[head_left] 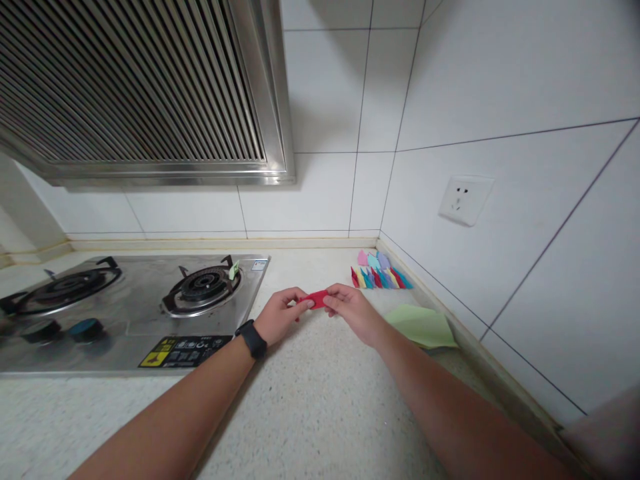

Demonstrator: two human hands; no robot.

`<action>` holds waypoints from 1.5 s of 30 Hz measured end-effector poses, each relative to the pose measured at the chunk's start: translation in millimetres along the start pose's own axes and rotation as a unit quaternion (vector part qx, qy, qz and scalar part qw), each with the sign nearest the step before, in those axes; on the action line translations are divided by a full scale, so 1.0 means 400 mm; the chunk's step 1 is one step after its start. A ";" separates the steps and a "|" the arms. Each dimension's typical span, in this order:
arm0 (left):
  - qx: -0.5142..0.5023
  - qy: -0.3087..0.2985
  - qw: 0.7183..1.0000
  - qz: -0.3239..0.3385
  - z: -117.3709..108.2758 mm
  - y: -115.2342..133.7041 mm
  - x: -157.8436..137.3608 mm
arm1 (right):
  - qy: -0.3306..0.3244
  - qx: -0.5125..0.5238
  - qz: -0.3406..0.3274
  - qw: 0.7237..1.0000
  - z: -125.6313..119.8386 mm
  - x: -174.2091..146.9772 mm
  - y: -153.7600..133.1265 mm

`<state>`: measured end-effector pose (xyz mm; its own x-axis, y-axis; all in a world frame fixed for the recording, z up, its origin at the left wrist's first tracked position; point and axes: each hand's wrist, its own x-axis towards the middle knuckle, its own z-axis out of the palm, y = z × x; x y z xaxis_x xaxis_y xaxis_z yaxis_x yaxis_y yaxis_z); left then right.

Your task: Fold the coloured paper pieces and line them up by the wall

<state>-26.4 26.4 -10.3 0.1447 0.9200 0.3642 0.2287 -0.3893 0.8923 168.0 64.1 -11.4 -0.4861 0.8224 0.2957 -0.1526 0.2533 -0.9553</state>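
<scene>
A small red piece of folded paper (317, 299) is held just above the speckled countertop (320, 400). My left hand (281, 315) pinches its left end between thumb and fingers. At the other end, my right hand (350, 309) grips it the same way. Beyond my right hand, several folded paper pieces (380, 277) in red, yellow, blue and purple lie side by side in a row. Behind that row are pink, light blue and purple folded pieces (373, 259). Sheets of light green paper (420, 325) lie beside my right forearm, which partly covers them.
A steel gas stove (135, 333) with two burners is set into the counter on the left. A small pale green paper piece (234, 270) rests on its right burner. The range hood (150, 87) hangs above. A tiled wall with a socket (466, 200) bounds the right side.
</scene>
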 end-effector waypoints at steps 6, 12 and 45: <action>-0.008 -0.002 1.000 -0.008 0.004 0.003 -0.003 | 0.002 -0.004 0.007 1.000 -0.005 0.000 -0.004; 0.003 -0.027 1.000 -0.008 0.004 0.013 -0.008 | -0.021 0.015 0.032 0.999 -0.010 -0.003 0.004; 0.031 0.070 0.997 -0.021 -0.014 -0.014 0.012 | 0.066 -0.288 -0.079 0.952 -0.033 0.003 0.010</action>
<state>-32.3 33.1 -12.2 0.0000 0.9310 0.3649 0.2907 -0.3491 0.8908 178.1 72.8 -15.1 -0.3788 0.7974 0.4697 0.3002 0.5859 -0.7527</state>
